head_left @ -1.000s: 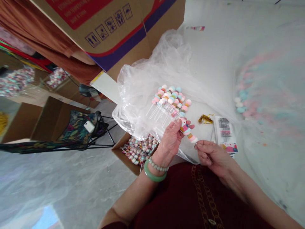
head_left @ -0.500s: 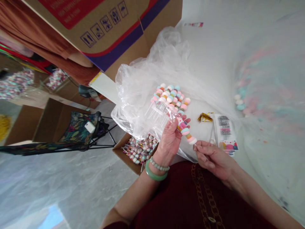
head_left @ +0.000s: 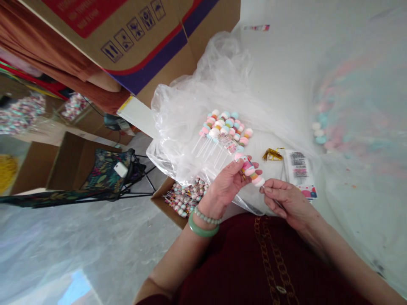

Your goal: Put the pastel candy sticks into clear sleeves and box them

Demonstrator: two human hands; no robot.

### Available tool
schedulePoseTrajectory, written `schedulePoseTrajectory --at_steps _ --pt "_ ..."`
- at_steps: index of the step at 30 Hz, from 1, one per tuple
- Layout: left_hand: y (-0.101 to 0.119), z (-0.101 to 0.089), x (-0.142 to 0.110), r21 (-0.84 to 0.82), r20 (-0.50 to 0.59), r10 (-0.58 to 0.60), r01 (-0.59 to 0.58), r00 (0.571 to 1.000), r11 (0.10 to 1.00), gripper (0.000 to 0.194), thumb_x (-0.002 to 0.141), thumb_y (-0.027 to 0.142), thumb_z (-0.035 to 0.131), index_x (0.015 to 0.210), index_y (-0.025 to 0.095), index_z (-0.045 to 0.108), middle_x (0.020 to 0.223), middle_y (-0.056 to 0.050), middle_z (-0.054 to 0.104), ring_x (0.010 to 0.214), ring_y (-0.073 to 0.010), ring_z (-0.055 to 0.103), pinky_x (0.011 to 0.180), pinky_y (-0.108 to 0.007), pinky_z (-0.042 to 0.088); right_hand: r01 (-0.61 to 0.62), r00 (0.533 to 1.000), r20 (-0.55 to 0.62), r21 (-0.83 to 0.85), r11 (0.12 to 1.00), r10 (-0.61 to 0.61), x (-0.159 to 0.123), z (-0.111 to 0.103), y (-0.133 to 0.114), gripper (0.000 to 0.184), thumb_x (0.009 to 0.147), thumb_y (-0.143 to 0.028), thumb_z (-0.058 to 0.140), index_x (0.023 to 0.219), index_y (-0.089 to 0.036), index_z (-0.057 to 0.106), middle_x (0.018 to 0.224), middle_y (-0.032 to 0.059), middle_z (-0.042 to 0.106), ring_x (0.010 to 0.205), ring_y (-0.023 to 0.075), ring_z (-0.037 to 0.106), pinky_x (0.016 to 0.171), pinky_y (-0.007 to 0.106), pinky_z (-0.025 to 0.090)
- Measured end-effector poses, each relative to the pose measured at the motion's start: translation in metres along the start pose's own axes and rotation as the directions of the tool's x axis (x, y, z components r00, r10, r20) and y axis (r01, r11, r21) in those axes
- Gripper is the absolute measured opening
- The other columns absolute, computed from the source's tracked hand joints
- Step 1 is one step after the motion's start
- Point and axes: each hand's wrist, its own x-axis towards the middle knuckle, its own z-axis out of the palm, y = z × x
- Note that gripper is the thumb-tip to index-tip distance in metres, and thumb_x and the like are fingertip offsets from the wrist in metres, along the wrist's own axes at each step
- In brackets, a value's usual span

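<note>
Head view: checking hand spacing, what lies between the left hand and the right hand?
A pastel candy skewer, held by the left hand, its end almost at the right hand; contact is unclear. The head view shows this.

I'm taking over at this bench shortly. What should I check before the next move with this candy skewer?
1. Candy skewer held in left hand: ok.
2. Right hand fingers pinched at the skewer's stick: ok.
3. Far end of the stick, behind those fingers: cannot tell.
4. Gold twist ties lying near the right hand: ok.
5. Printed cards stacked beside the ties: ok.
6. Loose skewers lying on the clear plastic bag: ok.
</note>
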Motion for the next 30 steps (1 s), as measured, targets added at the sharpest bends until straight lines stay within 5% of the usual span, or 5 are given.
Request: schedulePoseTrajectory --at_steps 5,16,20,26,30 --pt "0.017 -0.003 -0.003 -0.083 0.080 0.014 -0.008 0.997 0.997 0.037 0.073 0.015 0.069 0.108 0.021 0.061 0.105 -0.006 0.067 0.105 -0.0261 0.063 0.092 -0.040 0.047 -0.020 1.000 -0.001 -0.016 1.000 0.020 0.000 0.002 -0.003 0.021 0.071 -0.034 0.071 0.074 -0.015 0.062 0.046 -0.0033 0.055 0.031 0.0024 0.030 0.031 0.016 0.016" --pt "0.000 0.017 0.003 0.047 -0.084 0.254 -0.251 0.964 0.967 0.032 0.084 0.046 0.057 0.088 0.015 0.063 0.089 -0.007 0.068 0.087 -0.0237 0.068 0.087 -0.041 0.049 -0.076 0.997 0.038 0.051 0.996 0.074 0.008 0.009 -0.013 0.018 0.068 -0.028 0.070 0.073 -0.015 0.058 0.043 -0.0050 0.053 0.028 0.0006 0.026 0.030 0.015 0.011" --pt "-0.001 0.014 0.003 0.047 -0.072 0.149 -0.146 0.986 0.988 0.037 0.084 0.050 0.054 0.088 0.014 0.063 0.089 -0.009 0.069 0.083 -0.0240 0.068 0.084 -0.041 0.050 -0.130 0.981 0.159 0.100 0.986 0.113 0.009 0.014 -0.017 0.018 0.070 -0.029 0.069 0.075 -0.016 0.057 0.043 -0.0074 0.049 0.027 -0.0003 0.021 0.030 0.015 0.009" --pt "0.025 -0.001 0.005 0.047 -0.065 0.179 -0.176 0.982 0.983 0.023 0.074 0.016 0.067 0.097 0.016 0.065 0.094 -0.006 0.069 0.091 -0.0219 0.067 0.087 -0.036 0.049 -0.013 1.000 -0.027 -0.087 0.996 0.011 0.010 0.014 -0.013 0.019 0.071 -0.033 0.068 0.072 -0.017 0.059 0.044 -0.0042 0.055 0.028 0.0015 0.026 0.030 0.017 0.011" --pt "0.032 0.002 0.005 0.015 -0.094 0.214 -0.213 0.972 0.977 0.018 0.078 0.025 0.067 0.094 0.016 0.067 0.091 -0.006 0.069 0.088 -0.0208 0.066 0.089 -0.041 0.050 0.015 0.998 -0.060 -0.184 0.983 -0.026 0.011 0.012 -0.013 0.017 0.072 -0.034 0.066 0.071 -0.018 0.059 0.044 -0.0049 0.054 0.029 0.0028 0.026 0.030 0.018 0.012"
